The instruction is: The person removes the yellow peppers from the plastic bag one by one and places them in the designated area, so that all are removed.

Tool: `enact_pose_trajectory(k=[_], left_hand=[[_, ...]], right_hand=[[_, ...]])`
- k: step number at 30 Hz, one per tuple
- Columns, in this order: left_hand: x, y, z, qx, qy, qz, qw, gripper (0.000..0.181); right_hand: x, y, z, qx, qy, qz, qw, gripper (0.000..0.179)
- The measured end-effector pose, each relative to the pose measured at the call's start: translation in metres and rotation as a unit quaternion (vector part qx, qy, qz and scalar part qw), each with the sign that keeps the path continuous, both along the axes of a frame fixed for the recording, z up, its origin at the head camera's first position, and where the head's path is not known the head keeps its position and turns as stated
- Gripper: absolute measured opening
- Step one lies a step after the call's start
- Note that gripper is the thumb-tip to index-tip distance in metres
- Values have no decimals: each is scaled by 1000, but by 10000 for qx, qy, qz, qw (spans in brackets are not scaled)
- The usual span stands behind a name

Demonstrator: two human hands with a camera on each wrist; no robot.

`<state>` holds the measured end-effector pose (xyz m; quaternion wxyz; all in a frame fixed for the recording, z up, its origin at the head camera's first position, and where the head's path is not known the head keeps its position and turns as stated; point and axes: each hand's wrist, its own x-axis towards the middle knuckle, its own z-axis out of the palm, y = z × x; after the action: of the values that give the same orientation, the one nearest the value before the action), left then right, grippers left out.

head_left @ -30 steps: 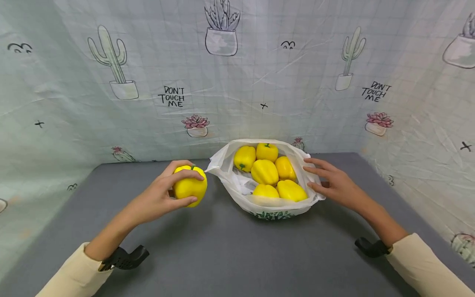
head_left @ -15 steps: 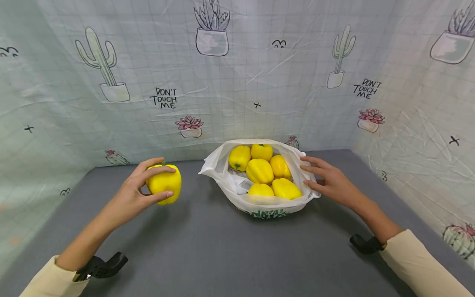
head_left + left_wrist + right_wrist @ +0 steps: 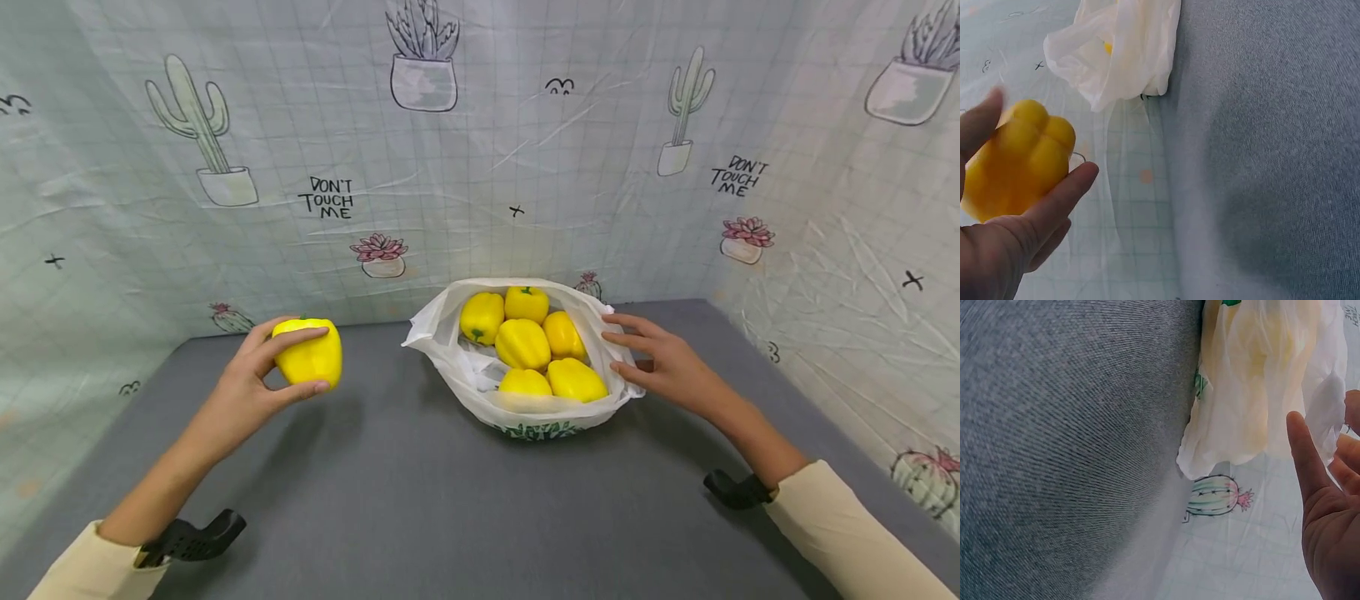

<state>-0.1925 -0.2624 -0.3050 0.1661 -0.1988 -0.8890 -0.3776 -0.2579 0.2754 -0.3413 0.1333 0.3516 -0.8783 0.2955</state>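
Observation:
My left hand (image 3: 242,385) holds a yellow bell pepper (image 3: 313,360) above the left part of the table, thumb on the near side and fingers over the top. In the left wrist view, the lobed end of this bell pepper (image 3: 1038,134) shows between thumb and fingers. Right of it stands a white plastic bag (image 3: 474,403) with its mouth open, several yellow bell peppers (image 3: 522,344) inside. At the bag's right rim, my right hand (image 3: 675,368) touches the plastic with nearly straight fingers. Thumb and fingers lie either side of a fold of the bag (image 3: 1325,412) in the right wrist view.
The table has a grey cloth top (image 3: 450,508). Behind and beside it hangs a pale curtain (image 3: 450,183) printed with cacti and lettering. Green leaf print marks the bag's front. A black strap device (image 3: 191,540) sits on each wrist.
My left hand has carried the bell pepper leftward, away from the bag, and tilted it slightly. The right hand stays at the bag's rim. The head view has shifted a little.

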Motion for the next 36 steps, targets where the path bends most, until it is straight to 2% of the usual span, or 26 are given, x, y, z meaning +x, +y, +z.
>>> enact_pose_trajectory(k=[3, 6, 12, 17, 23, 25, 30, 36], left_hand=[[0, -2, -2, -41, -28, -15, 10000, 77], [0, -3, -4, 11, -120, -64, 9999, 83], [2, -8, -8, 146, -267, 43, 9995, 84], [3, -17, -12, 65, -293, 222, 9993, 83], [0, -22, -12, 53, -250, 269, 9993, 79], [-1, -26, -13, -6, -238, 370, 9990, 78], [-6, -41, -18, -239, -173, 729, 9969, 81], [-11, -64, -27, -257, 47, 689, 9973, 80]], right_hand=[[-1, -1, -1, 14, -21, -20, 10000, 52], [-1, -1, -1, 10, -4, -79, 10000, 52], [-3, -1, -1, 21, 11, -113, 9999, 56], [-6, -2, -1, 56, -114, -140, 9998, 60], [-4, 0, 2, 135, 86, -263, 9995, 58], [-3, 1, 3, 145, 116, -300, 9994, 56], [-5, 1, 3, 165, 44, -290, 9994, 52], [-6, -2, 2, 128, 60, -232, 9996, 51]])
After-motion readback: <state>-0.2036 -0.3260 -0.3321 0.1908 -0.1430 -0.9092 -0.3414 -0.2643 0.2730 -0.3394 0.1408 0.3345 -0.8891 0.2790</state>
